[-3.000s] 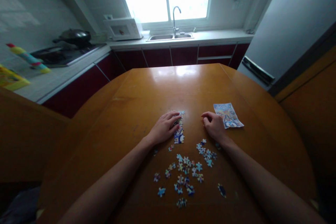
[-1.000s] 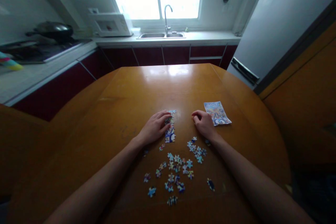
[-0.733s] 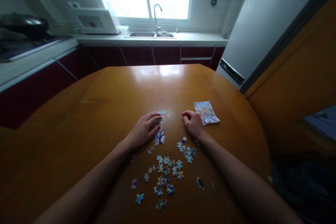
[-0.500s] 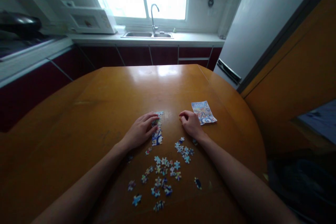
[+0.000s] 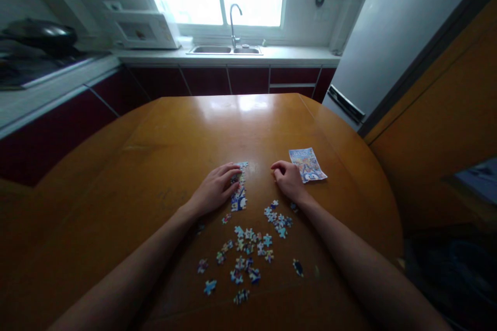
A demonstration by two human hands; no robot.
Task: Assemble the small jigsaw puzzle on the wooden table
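My left hand lies on the table with its fingers apart, the tips resting over a joined strip of jigsaw puzzle. Part of the strip is hidden beneath those fingers. To the right, my right hand rests with its fingers curled in and closed; whatever they hold, if anything, is too small to make out. Beside it lies a creased picture sheet with a colourful print. Nearer to me are loose puzzle pieces, scattered between my forearms, with another cluster below my right hand.
The wooden table has a rounded outline. Beyond it stand a counter with a sink and tap, a white microwave, and a black pan on the stove. A fridge stands on the right.
The whole scene has shifted slightly to the right as my head turned a little left. Both hands keep nearly the same places on the table, and the pieces lie as before.
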